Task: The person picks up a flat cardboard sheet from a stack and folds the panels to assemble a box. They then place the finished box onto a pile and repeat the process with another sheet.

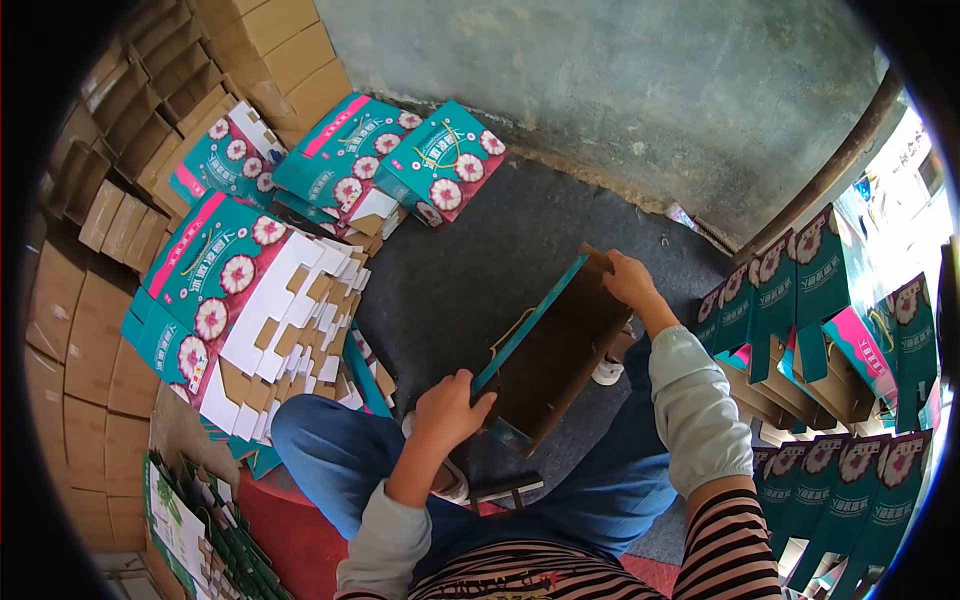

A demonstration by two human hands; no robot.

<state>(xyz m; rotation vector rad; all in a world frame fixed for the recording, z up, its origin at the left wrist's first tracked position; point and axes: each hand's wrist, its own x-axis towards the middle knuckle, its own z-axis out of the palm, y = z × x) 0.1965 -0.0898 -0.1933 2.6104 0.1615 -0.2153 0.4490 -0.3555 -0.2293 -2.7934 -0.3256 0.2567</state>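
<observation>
An open cardboard gift box (550, 355) is between my knees, its brown inside facing up and its outer edge teal. Along its left side runs a yellow cord handle (511, 333). My left hand (452, 410) is closed on the near left corner, with the thumb along the rim. At the far end, the fingers of my right hand (632, 281) grip the top edge of the same box. The outer faces and bottom of the box are mostly hidden from me.
Flat printed box blanks (225, 290) lie stacked to the left, with more teal cartons (445, 160) beyond. Brown cartons (85, 350) are piled along the left side. Opened teal boxes (775, 290) stand in rows at right. A grey wall (600, 90) closes off the back.
</observation>
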